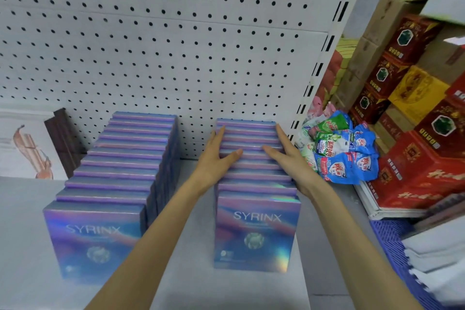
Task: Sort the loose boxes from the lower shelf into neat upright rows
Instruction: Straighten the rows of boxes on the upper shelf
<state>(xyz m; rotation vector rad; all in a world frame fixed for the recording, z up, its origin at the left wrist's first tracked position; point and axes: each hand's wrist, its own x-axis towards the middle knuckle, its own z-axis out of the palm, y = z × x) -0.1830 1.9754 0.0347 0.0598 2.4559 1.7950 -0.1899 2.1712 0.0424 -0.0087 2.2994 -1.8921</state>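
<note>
Squaring up the right row of boxes [255,178], by the look of it: left hand [217,158] flat against the row's left side, right hand [289,156] flat against its right, thumbs laid across the top edges toward each other. Holding nothing in either; fingers straight and together, pressing rather than gripping, most likely to nudge stray boxes into line. Reaching well forward, forearms stretched out and converging on the back half of the row, wrists low beside the boxes. Standing upright, front to back, on the grey shelf [22,221], with the left row [118,171] near and parallel, separated by a bare strip, both running back toward the pegboard [151,33]. Just beside the right hand, a heap of blue and green packets [344,151]; beyond, stacked red cartons [415,173]. Seemingly close to done, with no loose boxes in view.
</note>
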